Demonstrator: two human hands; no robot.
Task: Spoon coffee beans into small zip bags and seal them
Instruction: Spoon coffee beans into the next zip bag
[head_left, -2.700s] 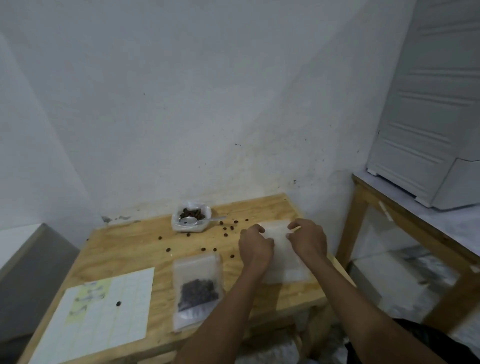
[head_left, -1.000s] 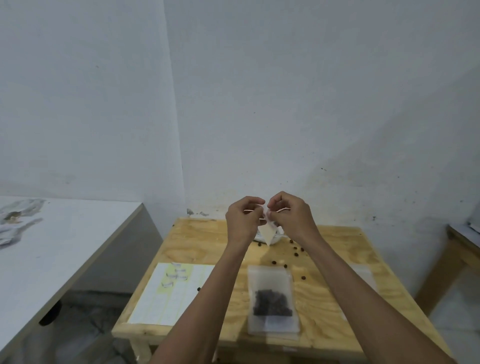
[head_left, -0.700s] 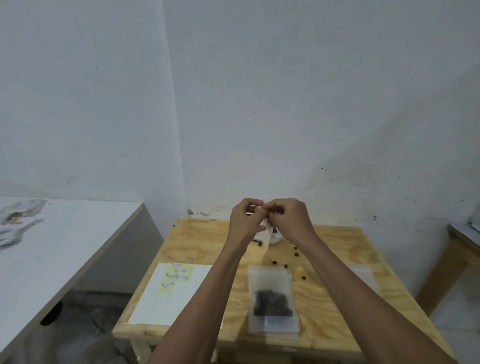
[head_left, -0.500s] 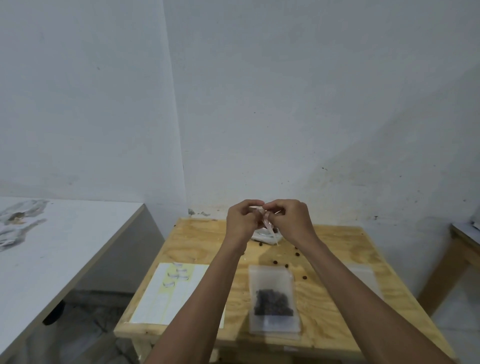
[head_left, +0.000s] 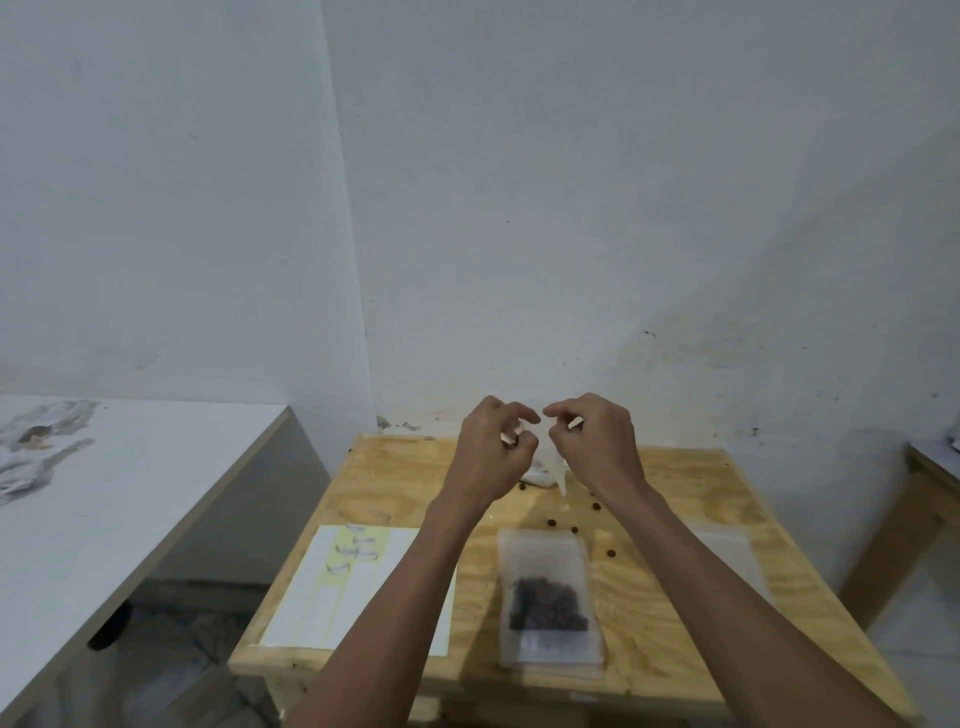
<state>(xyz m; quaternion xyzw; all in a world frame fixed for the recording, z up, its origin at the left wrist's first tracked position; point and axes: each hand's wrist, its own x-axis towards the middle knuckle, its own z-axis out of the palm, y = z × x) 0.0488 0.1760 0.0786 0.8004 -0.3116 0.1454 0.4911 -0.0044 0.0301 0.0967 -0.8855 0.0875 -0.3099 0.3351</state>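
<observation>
My left hand (head_left: 493, 452) and my right hand (head_left: 597, 447) are raised above the far middle of the wooden table (head_left: 675, 597), fingers pinched at the top of an empty clear zip bag (head_left: 556, 467) that hangs between them. A filled zip bag (head_left: 548, 597) with dark coffee beans lies flat on the table in front of me. Loose beans (head_left: 574, 530) are scattered behind it. The white bean dish (head_left: 537, 475) is mostly hidden behind my hands. No spoon is visible.
A white label sheet (head_left: 332, 597) lies at the table's left front. More empty bags (head_left: 727, 551) lie flat on the right. A white table (head_left: 104, 493) stands to the left, another wooden table (head_left: 930, 478) at the far right.
I picked an empty bag off the pile on the right and lifted it in front of me. In the last half second my fingers have drawn slightly apart at the bag's top.
</observation>
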